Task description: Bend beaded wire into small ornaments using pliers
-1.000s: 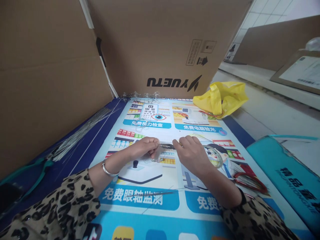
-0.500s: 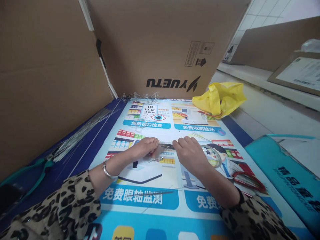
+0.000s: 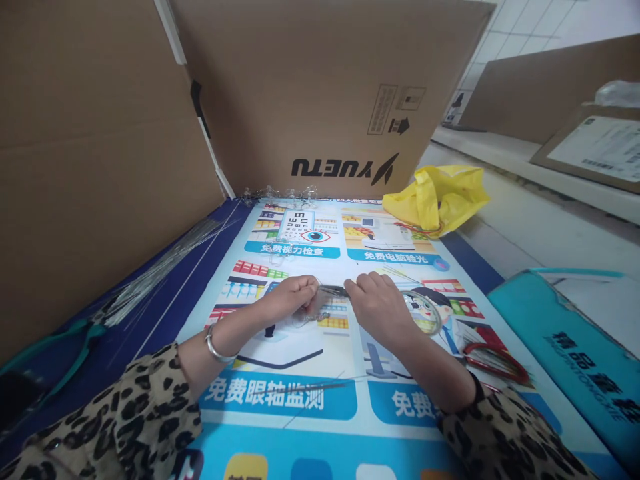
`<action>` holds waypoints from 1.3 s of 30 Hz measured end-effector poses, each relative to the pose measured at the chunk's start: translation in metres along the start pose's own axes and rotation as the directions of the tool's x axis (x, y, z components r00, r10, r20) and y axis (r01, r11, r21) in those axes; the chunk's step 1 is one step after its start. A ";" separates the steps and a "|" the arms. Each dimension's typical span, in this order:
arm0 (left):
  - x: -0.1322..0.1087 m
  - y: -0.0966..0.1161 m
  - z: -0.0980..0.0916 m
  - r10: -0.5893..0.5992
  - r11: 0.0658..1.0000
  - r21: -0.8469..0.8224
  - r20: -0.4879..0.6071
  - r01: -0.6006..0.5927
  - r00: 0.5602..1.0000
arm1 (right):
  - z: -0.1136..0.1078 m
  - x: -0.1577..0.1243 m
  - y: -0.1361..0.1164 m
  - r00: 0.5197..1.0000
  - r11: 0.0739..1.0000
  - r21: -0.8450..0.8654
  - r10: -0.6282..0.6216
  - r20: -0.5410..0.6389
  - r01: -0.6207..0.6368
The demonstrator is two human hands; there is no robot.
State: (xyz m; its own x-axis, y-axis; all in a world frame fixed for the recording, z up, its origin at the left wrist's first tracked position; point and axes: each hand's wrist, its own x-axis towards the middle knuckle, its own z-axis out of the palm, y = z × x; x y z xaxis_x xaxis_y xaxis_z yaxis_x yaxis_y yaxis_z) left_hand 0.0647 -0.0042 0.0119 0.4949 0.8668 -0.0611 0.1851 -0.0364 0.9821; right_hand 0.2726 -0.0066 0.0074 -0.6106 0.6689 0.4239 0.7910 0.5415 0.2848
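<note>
My left hand is closed in a pinch over the printed sheet. My right hand is wrapped around the other end of a short, dark strand of thin wire stretched between both hands. A tangle of fine, shiny wire hangs just under my left fingers, its detail blurred. Beside my right hand, a loose coil of wire lies on the sheet. My fingertips hide the grip points.
Cut wires and green-handled pliers lie at left; several wire pieces sit by the cardboard wall. Rightward are a yellow bag, a red-handled tool and a teal box.
The whole view has shifted very slightly. Both hands keep almost the same pose, with the wire still stretched between them.
</note>
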 end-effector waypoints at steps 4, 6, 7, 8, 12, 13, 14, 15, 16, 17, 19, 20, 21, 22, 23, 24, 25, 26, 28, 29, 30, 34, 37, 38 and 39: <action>0.000 -0.002 0.002 0.020 1.000 -0.005 -0.024 -0.020 1.000 | -0.002 0.000 0.001 1.000 1.000 -0.010 -0.013 -0.002 0.013; 0.000 -0.003 0.004 0.016 1.000 0.002 -0.044 -0.016 0.999 | -0.004 0.001 0.001 1.000 0.999 -0.022 -0.027 -0.003 0.027; 0.000 -0.003 0.005 0.016 1.000 0.011 -0.053 -0.015 0.998 | -0.004 0.001 0.002 0.999 0.999 -0.026 -0.032 -0.002 0.032; -0.001 -0.002 0.006 0.017 1.000 0.025 -0.063 -0.016 0.998 | -0.005 0.001 0.002 0.999 0.999 -0.029 -0.036 0.000 0.036; -0.001 -0.001 0.007 0.025 0.996 0.089 -0.087 -0.017 0.996 | -0.005 0.001 0.002 0.999 0.999 -0.031 -0.035 0.005 0.035; -0.001 0.000 0.007 0.026 0.995 0.094 -0.090 -0.017 0.996 | -0.004 0.001 0.002 1.000 0.999 -0.028 -0.027 0.007 0.027; -0.001 0.000 0.008 0.023 0.996 0.089 -0.091 -0.015 0.996 | -0.002 0.001 0.002 1.000 1.000 -0.019 -0.015 0.011 0.015; 0.000 0.000 0.008 0.019 0.997 0.073 -0.087 -0.013 0.996 | 0.000 0.000 0.001 1.000 1.000 -0.003 0.001 0.016 -0.001; 0.000 -0.001 0.008 0.015 0.999 0.050 -0.080 -0.011 0.997 | 0.003 0.000 0.001 1.000 1.000 0.021 0.020 0.021 -0.020; 0.001 -0.001 0.008 0.012 1.000 0.025 -0.071 -0.010 0.997 | 0.005 -0.001 0.001 0.999 0.998 0.052 0.038 0.027 -0.039; 0.002 -0.002 0.007 -0.001 1.000 -0.024 -0.050 0.000 0.999 | 0.009 -0.001 0.000 0.997 0.990 0.128 0.061 0.045 -0.066; 0.002 -0.002 0.007 -0.011 0.999 -0.042 -0.042 0.009 0.999 | 0.011 -0.002 0.000 0.996 0.984 0.164 0.064 0.058 -0.073; 0.002 -0.003 0.007 -0.022 0.998 -0.055 -0.036 0.020 0.999 | 0.012 -0.002 0.000 0.995 0.978 0.194 0.067 0.073 -0.080; 0.002 -0.003 0.006 -0.031 0.998 -0.064 -0.032 0.029 0.999 | 0.012 -0.003 0.000 0.994 0.972 0.217 0.067 0.087 -0.085; 0.002 -0.003 0.005 -0.038 0.997 -0.069 -0.029 0.036 0.999 | 0.013 -0.003 0.000 0.993 0.968 0.234 0.067 0.100 -0.089; 0.002 -0.004 0.005 -0.040 0.997 -0.069 -0.027 0.038 0.999 | 0.013 -0.003 0.000 0.992 0.966 0.244 0.066 0.108 -0.091; 0.002 -0.004 0.005 -0.039 0.997 -0.065 -0.028 0.037 0.999 | 0.013 -0.004 0.000 0.992 0.965 0.248 0.063 0.110 -0.089; 0.003 -0.004 0.004 -0.036 0.998 -0.060 -0.030 0.034 0.999 | 0.013 -0.004 0.001 0.993 0.965 0.248 0.058 0.106 -0.083; 0.003 -0.005 0.004 -0.031 0.998 -0.052 -0.032 0.029 0.999 | 0.013 -0.004 0.001 0.996 0.971 0.231 0.044 0.078 -0.061; 0.003 -0.005 0.004 -0.029 0.998 -0.048 -0.032 0.027 0.999 | 0.013 -0.004 0.001 0.998 0.976 0.212 0.037 0.058 -0.049; 0.003 -0.005 0.005 -0.026 0.999 -0.044 -0.033 0.025 0.999 | 0.013 -0.004 0.002 0.999 0.981 0.189 0.029 0.040 -0.036; 0.004 -0.006 0.007 -0.026 0.999 -0.022 -0.064 0.025 0.998 | 0.011 -0.003 0.003 1.000 0.997 0.075 0.009 0.002 -0.009; 0.003 -0.005 0.009 -0.019 1.000 -0.002 -0.088 0.019 0.996 | 0.009 -0.003 0.002 1.000 1.000 0.026 0.009 -0.006 -0.009; 0.003 -0.005 0.009 -0.009 1.000 0.008 -0.092 0.010 0.996 | 0.009 -0.002 0.002 1.000 1.000 0.015 0.009 -0.008 -0.008; 0.003 -0.004 0.009 0.002 1.000 0.020 -0.096 0.000 0.995 | 0.008 -0.002 0.002 1.000 1.000 0.006 0.007 -0.012 -0.007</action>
State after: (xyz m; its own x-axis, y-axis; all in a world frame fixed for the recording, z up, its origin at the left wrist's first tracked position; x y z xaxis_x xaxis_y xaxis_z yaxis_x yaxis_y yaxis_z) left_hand 0.0732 -0.0062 0.0057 0.4112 0.9106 -0.0420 0.2021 -0.0462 0.9783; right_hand 0.2751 -0.0028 0.0000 -0.6042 0.6665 0.4367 0.7951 0.5398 0.2763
